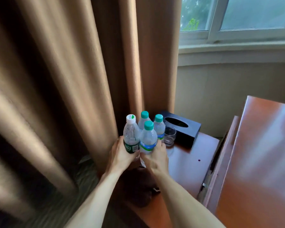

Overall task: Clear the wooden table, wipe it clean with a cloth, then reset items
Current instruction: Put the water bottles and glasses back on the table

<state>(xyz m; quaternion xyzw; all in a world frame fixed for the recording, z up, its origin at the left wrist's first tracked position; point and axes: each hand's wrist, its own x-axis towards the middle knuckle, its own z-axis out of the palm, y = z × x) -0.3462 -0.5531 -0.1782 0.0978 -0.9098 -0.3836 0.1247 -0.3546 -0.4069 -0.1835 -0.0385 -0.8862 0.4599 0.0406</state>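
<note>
Both my bare forearms reach forward from the bottom edge. Beige pleated curtains [64, 79] hang at far left. My left hand [122, 153] has its grip curled around the white-capped clear plastic bottle with a dark green label [130, 137]. My right hand [156, 157] has its grip wrapped around the nearest teal-capped clear bottle with a blue and green band [148, 140]; two more teal-capped bottles [159, 127] stand clustered just behind. Right of them on the reddish wooden counter [191, 162] stand a clear drinking glass [169, 136] and a black tissue box [182, 127]. I cannot tell whether the held bottles touch the counter.
</note>
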